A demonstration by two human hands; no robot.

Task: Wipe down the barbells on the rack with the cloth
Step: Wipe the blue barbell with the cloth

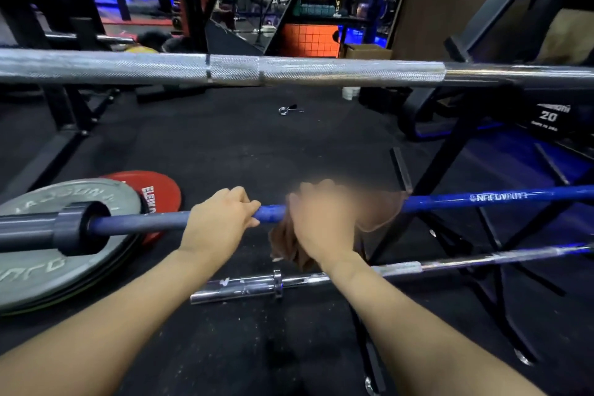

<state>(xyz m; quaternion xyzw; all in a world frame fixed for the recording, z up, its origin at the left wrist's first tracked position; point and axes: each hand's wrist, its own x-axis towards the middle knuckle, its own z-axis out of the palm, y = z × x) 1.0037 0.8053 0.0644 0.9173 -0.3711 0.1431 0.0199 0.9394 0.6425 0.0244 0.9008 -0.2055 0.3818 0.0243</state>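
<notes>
**While one hand steadies the blue bar, the other works the cloth along it**

Because the blue barbell [482, 198] lies across the black rack [450, 151] with its grey sleeve [38, 231] jutting out to the left, it looks heavy and rigid enough to stay put under rubbing. It may still roll in its cradle, so a steadying hold makes sense. The left hand [221, 219] gives that: its fingers curl over the shaft just left of the cloth. The right hand [321, 225], blurred by motion, wraps the brown cloth [289, 244] around the bar; its fingers seem closed around cloth and shaft together, with a loose tail hanging below.

That cloth is soft and limp, so I judge it grips best bunched in the palm and squeezed around the shaft. The painted shaft looks smooth and slippery. A knurled silver barbell [289, 69] rests higher on the rack and would drag more on fabric. A chrome bar [450, 264] sits lower, near the floor, beside weight plates [48, 267].
</notes>
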